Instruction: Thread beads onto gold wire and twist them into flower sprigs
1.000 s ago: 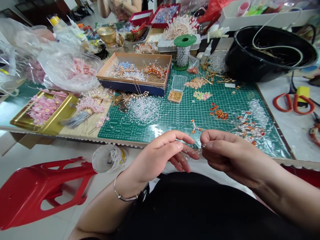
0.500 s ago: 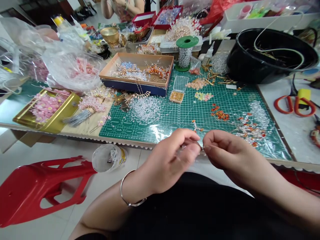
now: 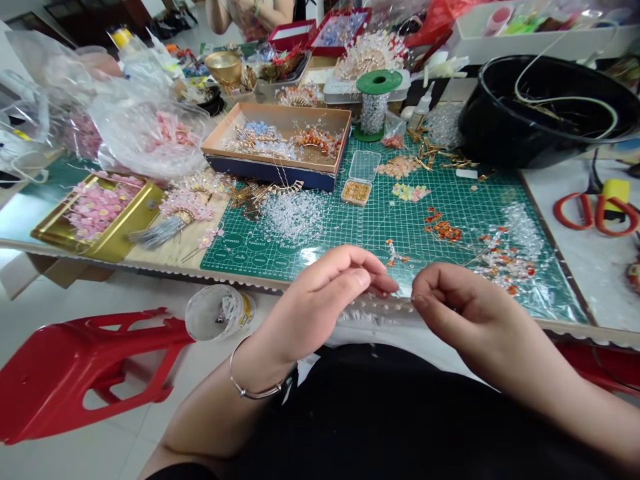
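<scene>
My left hand (image 3: 320, 303) and my right hand (image 3: 457, 303) meet above my lap at the near edge of the green cutting mat (image 3: 350, 227). Both pinch with thumb and forefinger, fingertips almost touching. Between them runs something thin and pale, too small to name. Orange and clear beaded pieces (image 3: 500, 260) lie on the mat just beyond my right hand. A silver bangle sits on my left wrist.
A brown box (image 3: 280, 143) of beaded ornaments, a pile of clear beads (image 3: 293, 213), a gold tray of pink flowers (image 3: 97, 213), a green wire spool (image 3: 375, 100), a black basin (image 3: 545, 110) and orange scissors (image 3: 593, 210) crowd the table. A red stool (image 3: 75, 373) lies on the floor. Another person stands at the far end.
My left fingers closed in against the right hand's pinch, then drew slightly back. The right hand shifted a little to the right. The table's contents stayed put.
</scene>
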Motion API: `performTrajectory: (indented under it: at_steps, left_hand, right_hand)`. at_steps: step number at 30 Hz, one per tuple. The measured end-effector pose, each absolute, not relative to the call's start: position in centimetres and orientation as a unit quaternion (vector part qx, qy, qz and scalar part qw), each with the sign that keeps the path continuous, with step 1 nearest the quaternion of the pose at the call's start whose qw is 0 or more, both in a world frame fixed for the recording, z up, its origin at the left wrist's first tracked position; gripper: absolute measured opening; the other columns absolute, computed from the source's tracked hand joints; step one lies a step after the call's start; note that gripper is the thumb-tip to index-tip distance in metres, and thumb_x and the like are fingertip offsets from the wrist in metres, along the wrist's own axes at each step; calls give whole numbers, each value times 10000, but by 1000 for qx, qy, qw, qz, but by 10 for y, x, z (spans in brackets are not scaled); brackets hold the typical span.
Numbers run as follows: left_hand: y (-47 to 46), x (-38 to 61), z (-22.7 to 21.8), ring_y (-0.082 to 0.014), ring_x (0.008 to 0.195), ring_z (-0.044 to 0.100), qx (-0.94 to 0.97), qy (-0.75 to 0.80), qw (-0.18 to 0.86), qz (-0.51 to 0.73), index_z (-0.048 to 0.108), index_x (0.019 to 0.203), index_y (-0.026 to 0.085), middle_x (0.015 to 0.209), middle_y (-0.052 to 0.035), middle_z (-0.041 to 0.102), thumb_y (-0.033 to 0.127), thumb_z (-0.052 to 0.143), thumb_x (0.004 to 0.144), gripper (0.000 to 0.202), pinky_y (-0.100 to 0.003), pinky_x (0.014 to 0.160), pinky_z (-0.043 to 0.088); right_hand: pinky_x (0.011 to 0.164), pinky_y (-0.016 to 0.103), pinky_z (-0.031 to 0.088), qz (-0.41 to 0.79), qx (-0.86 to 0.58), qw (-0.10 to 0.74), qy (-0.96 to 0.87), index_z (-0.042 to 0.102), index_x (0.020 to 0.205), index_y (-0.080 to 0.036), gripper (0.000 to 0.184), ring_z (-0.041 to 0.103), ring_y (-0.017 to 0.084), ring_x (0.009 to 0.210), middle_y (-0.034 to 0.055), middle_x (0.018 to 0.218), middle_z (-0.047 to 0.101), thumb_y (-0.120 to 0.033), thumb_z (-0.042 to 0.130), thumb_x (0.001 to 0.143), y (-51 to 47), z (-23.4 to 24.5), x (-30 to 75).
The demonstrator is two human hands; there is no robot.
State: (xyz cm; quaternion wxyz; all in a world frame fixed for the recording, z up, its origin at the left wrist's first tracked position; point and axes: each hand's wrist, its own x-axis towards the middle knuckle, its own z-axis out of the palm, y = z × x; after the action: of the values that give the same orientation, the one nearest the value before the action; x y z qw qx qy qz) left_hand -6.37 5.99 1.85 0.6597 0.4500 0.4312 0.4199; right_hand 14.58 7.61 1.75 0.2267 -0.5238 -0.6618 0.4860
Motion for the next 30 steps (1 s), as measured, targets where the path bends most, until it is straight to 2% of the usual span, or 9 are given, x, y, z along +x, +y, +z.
performTrajectory:
  at_steps: [3, 5, 9, 14, 18, 22, 26, 30]
  left_hand:
    - [63, -63, 13, -195, 932, 728, 391, 373, 758, 365, 655, 1059, 177, 941, -68, 770, 284, 520, 996, 184, -349, 905, 538]
    - [63, -64, 11, -191, 869, 736, 373, 351, 786, 347, 655, 1083, 169, 885, -67, 765, 271, 528, 987, 189, -348, 872, 544]
    - [61, -65, 11, -187, 844, 733, 365, 348, 791, 346, 658, 1133, 163, 893, -75, 759, 248, 543, 984, 206, -343, 846, 553]
    - [59, -64, 15, -168, 795, 709, 369, 369, 777, 352, 683, 1089, 151, 853, -70, 739, 219, 539, 973, 197, -317, 811, 545]
    - [58, -61, 18, -155, 799, 677, 417, 393, 748, 334, 681, 1064, 159, 858, -57, 718, 256, 557, 969, 183, -307, 807, 538]
    - [57, -53, 21, -133, 768, 616, 514, 428, 670, 322, 648, 985, 180, 827, -14, 660, 318, 629, 937, 148, -261, 730, 501]
    - [55, -49, 21, -130, 744, 591, 605, 463, 563, 322, 624, 892, 187, 796, -1, 642, 255, 596, 934, 85, -254, 692, 474]
    - [55, -50, 20, -115, 694, 559, 638, 475, 518, 315, 619, 864, 178, 762, 8, 619, 205, 571, 918, 77, -241, 642, 448]
  right_hand:
    - [528, 294, 349, 449, -526, 226, -686, 511, 718, -263, 176, 434, 161, 567, -29, 621, 461, -236, 584, 875, 73, 14, 149]
    - [523, 302, 344, 418, -528, 233, -702, 508, 716, -268, 176, 428, 167, 557, -27, 622, 454, -231, 591, 866, 71, 12, 152]
    - [511, 329, 331, 363, -535, 234, -726, 516, 732, -283, 170, 427, 187, 538, -8, 617, 466, -267, 621, 865, 68, 8, 154]
    - [484, 344, 295, 322, -540, 223, -745, 506, 715, -292, 190, 373, 185, 498, -5, 578, 409, -317, 606, 874, 66, 7, 154]
    - [485, 314, 319, 322, -534, 219, -750, 536, 723, -281, 130, 404, 164, 499, -19, 584, 448, -270, 605, 833, 63, 6, 152]
    - [476, 290, 323, 330, -534, 220, -747, 527, 689, -268, 144, 399, 145, 498, -28, 569, 445, -275, 584, 821, 63, 8, 149]
    - [482, 280, 337, 381, -531, 215, -725, 524, 678, -261, 161, 429, 145, 513, -29, 574, 474, -280, 579, 828, 68, 14, 145]
    - [491, 275, 356, 463, -524, 167, -695, 551, 691, -257, 185, 454, 150, 518, -38, 552, 480, -324, 589, 859, 75, 20, 147]
